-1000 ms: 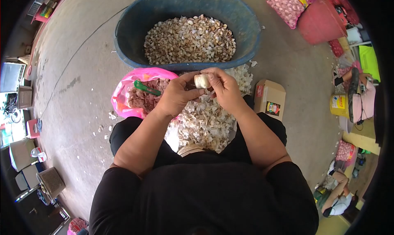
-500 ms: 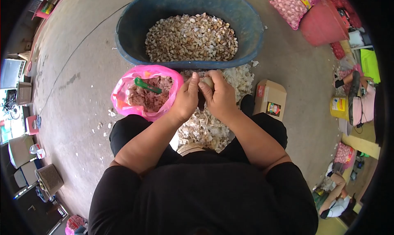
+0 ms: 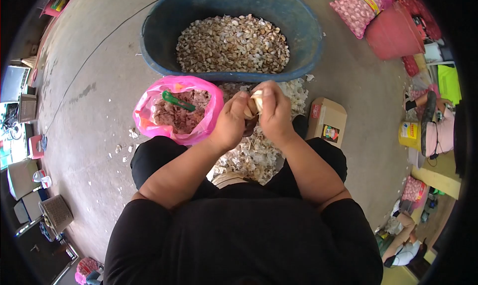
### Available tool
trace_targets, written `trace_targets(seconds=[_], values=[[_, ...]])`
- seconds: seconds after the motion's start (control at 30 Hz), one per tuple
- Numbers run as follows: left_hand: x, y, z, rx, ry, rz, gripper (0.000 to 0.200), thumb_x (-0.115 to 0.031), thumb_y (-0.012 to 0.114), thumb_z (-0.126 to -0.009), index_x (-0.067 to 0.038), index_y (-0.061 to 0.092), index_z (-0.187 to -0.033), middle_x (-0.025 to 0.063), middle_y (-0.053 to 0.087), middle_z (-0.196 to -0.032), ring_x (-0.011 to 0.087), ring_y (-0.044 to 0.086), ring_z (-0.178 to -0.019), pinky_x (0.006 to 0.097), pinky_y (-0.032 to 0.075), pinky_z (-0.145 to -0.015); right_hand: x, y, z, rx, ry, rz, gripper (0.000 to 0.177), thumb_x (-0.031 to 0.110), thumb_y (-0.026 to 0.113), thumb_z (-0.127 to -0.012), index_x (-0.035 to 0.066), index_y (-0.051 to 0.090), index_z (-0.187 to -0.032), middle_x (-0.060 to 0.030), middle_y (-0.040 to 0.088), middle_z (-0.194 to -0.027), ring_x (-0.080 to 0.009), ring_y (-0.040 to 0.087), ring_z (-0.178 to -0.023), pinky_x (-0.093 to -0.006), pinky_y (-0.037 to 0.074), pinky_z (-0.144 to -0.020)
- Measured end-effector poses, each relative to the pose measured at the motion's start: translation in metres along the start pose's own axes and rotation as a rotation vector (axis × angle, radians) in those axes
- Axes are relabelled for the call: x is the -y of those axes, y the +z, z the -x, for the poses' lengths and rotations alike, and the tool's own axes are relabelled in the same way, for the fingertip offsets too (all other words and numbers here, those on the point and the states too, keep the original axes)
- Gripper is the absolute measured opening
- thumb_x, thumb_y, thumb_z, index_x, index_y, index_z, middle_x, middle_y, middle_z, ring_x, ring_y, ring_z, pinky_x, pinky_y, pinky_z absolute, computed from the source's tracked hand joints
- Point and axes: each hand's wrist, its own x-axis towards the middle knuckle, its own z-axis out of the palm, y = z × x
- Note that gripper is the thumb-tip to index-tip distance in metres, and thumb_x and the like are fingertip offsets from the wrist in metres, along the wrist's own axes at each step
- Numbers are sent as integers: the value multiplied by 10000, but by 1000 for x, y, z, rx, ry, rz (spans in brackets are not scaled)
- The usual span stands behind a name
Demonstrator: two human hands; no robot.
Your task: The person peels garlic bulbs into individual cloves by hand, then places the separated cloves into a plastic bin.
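My left hand [image 3: 230, 120] and my right hand [image 3: 274, 113] meet just below the near rim of a blue tub [image 3: 234, 77]. Both are closed on a garlic bulb [image 3: 256, 104], whose pale cloves show split apart between the fingertips. Many loose garlic cloves [image 3: 233, 43] lie in the tub. Beside my left hand is a pink plastic bag [image 3: 217, 106] of reddish skins, with a green-handled tool [image 3: 178, 101] resting on them. Whitish garlic skins [image 3: 251, 158] are heaped beneath my hands, between my legs.
A cardboard box [image 3: 327, 120] stands right of my right knee. Farther right are a red tub [image 3: 395, 32], a mesh bag of garlic [image 3: 354, 11], a yellow bucket [image 3: 410, 134] and two other people, partly visible. A basket [image 3: 57, 214] stands at lower left.
The bulb, mostly covered by my fingers before, now shows opened into separate cloves. My hands have tilted and drawn slightly apart at the fingertips.
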Motion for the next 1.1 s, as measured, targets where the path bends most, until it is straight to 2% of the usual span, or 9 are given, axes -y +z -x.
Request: trace_targets(seconds=[0.1,0.23,0.37,0.4,0.5,0.53,0.63,0.8,1.1], values=[[-14,-3,-4,41,-106,55,348,-369,290,-902,-80,482,-877,58,485,-613,158,472,-517,267,382,-429,-4,-18,-8,181,661,-527,377,378,354,-902,56,529,-817,-50,514,-579,-154,503,-473,-266,379,-421],[-27,3,-3,-115,-213,58,348,-380,300,-892,-83,477,-860,69,522,-654,142,468,-517,255,383,-447,1,-27,-15,147,913,-932,402,446,377,-875,83,543,-828,-17,517,-633,-91,482,-505,-206,364,-399],[-25,-8,-4,-45,-97,-117,336,-370,345,-910,-80,512,-880,31,512,-670,83,436,-541,204,338,-457,-4,-28,-13,230,772,-500,187,265,576,-804,85,532,-779,-23,526,-647,-100,509,-562,-246,420,-433],[-24,-6,-4,-76,-57,-202,331,-360,359,-909,-69,515,-886,24,505,-670,77,434,-549,199,342,-462,-3,-30,-13,370,677,-303,127,136,600,-782,59,529,-853,-10,538,-735,-91,520,-658,-255,448,-534],[-20,0,-5,-118,71,-400,320,-333,402,-903,-38,526,-905,6,488,-673,66,435,-571,192,358,-483,0,-14,-2,335,356,-35,193,55,630,-746,31,538,-913,-25,565,-816,-78,529,-712,-232,448,-614],[-20,1,-5,-98,112,-429,319,-327,417,-899,-28,529,-913,1,485,-674,66,440,-576,195,367,-493,-10,-9,1,288,264,-35,249,84,640,-748,0,540,-960,-43,608,-797,-75,565,-650,-199,437,-550],[-20,-3,-5,-71,131,-396,281,-262,525,-854,3,545,-948,16,537,-734,73,491,-627,204,419,-550,-8,-15,-1,284,419,-305,205,27,617,-753,-6,551,-943,-38,606,-788,-54,548,-648,-189,432,-550],[-23,-8,-4,-119,191,-420,312,-217,626,-784,45,563,-941,50,578,-761,72,521,-635,204,443,-528,1,-20,-4,316,354,-269,136,15,605,-760,-23,583,-888,-42,602,-774,-43,537,-651,-188,423,-535],[-32,-15,-3,-67,153,-475,164,-62,648,-744,27,567,-855,51,587,-765,99,548,-653,219,468,-587,-3,-33,-12,451,574,-265,135,90,604,-781,-25,594,-850,-31,577,-650,-66,533,-554,-211,428,-480]])
